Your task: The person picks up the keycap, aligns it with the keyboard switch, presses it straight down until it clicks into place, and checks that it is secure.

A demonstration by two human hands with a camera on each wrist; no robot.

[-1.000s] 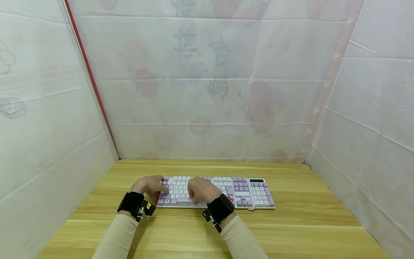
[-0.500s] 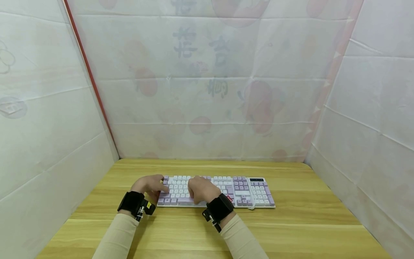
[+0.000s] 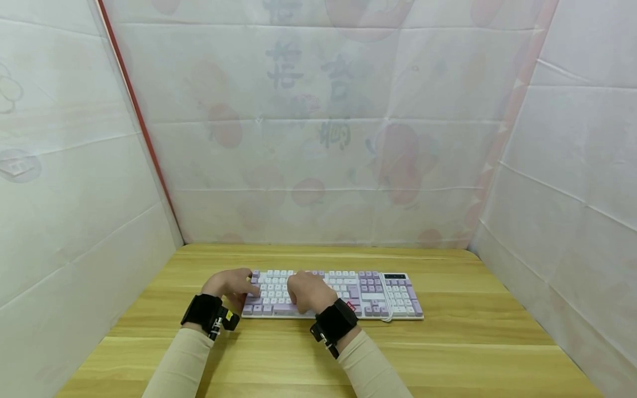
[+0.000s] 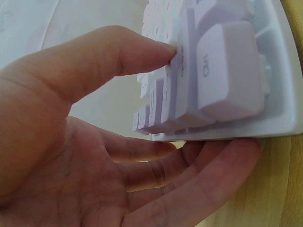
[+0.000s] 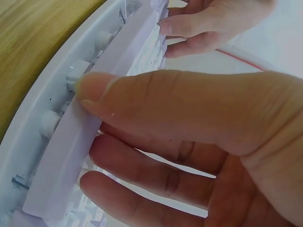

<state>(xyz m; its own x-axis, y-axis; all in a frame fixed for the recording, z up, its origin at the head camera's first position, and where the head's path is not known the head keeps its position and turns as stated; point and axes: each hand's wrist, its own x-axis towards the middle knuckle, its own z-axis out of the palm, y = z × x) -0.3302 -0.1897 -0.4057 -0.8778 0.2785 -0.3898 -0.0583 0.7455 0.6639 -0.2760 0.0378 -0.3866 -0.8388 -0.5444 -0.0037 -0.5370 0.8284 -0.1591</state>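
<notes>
A white and lilac computer keyboard (image 3: 348, 287) lies on the wooden table. My left hand (image 3: 231, 284) grips its left end. In the left wrist view, the thumb (image 4: 158, 56) presses on the side of the keys and the fingers (image 4: 222, 175) lie along the end edge. My right hand (image 3: 311, 292) is over the middle of the keyboard and pinches the long lilac space bar (image 5: 61, 161). Its thumb (image 5: 102, 92) is on the near side, while fingers (image 5: 118, 151) reach behind the bar. White posts show beneath the bar's near edge.
A coiled white cable (image 3: 386, 298) lies over the right part of the keyboard, near the number pad. A small red tag (image 3: 351, 306) is beside my right wrist. The wooden table (image 3: 278, 359) is enclosed by pale printed sheets (image 3: 318, 166) on three sides.
My right hand has shifted very slightly to the left, still at the space bar. The left hand and keyboard stay in place.
</notes>
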